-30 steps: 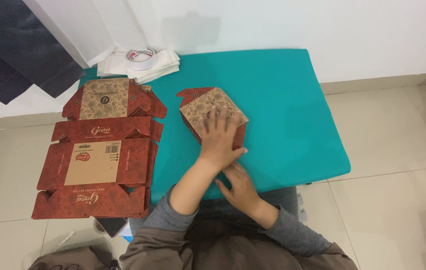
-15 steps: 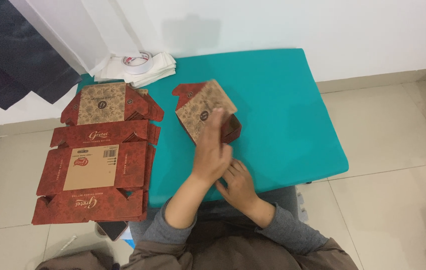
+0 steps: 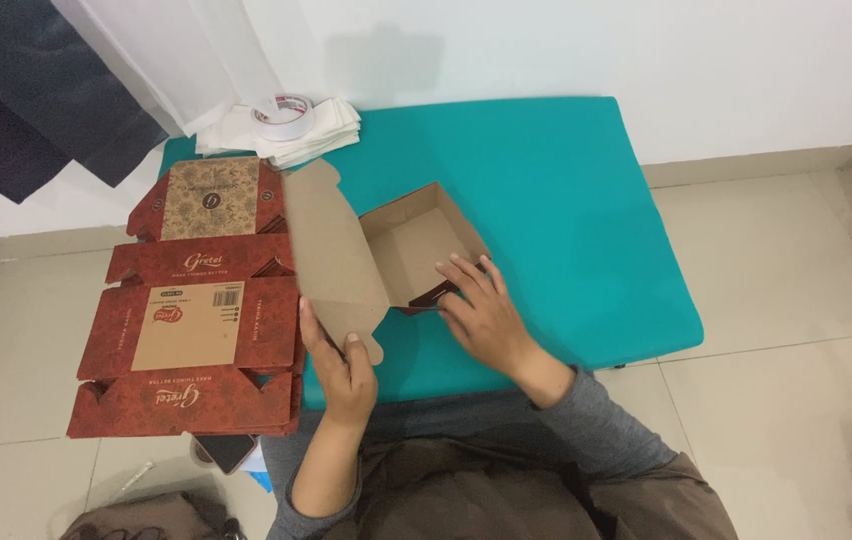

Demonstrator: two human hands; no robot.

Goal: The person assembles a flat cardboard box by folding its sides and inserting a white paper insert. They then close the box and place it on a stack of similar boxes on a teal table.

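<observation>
A cardboard box, red outside and plain brown inside, stands open on the teal mat. Its brown lid flap is swung out to the left. My left hand pinches the near edge of that flap. My right hand rests on the box's near right wall, fingers spread along its rim. The box is empty inside.
A stack of flat, unfolded red box blanks lies left of the mat, partly on the tiled floor. A roll of white tape sits on folded white papers at the mat's far left corner. A phone lies under the stack's near edge.
The box was shut with both hands on its lid; now the lid is swung open to the left, showing the brown inside. My left hand moved left with the flap.
</observation>
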